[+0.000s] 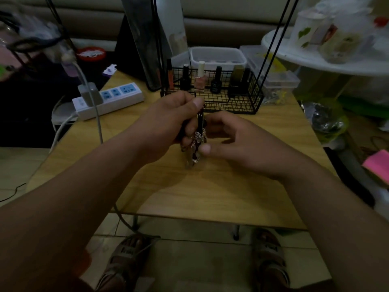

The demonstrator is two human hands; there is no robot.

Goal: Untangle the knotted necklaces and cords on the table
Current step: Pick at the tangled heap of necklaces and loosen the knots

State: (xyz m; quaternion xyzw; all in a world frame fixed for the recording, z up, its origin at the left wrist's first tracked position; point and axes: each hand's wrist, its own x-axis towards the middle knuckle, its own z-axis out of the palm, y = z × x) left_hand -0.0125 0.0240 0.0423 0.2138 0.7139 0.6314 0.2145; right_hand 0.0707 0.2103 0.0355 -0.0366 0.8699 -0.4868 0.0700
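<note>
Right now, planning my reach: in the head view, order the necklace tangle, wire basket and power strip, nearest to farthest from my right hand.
1. Necklace tangle: touching the right hand, its left side.
2. Wire basket: just behind.
3. Power strip: far left.

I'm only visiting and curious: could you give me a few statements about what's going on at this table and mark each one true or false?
1. The left hand grips the tangle of necklaces and cords. True.
2. The tangle lies untouched on the table. False: it is held up, with the right hand at it too.
3. The wire basket holds small bottles. True.
4. The power strip sits right of the basket. False: it sits left of it.
</note>
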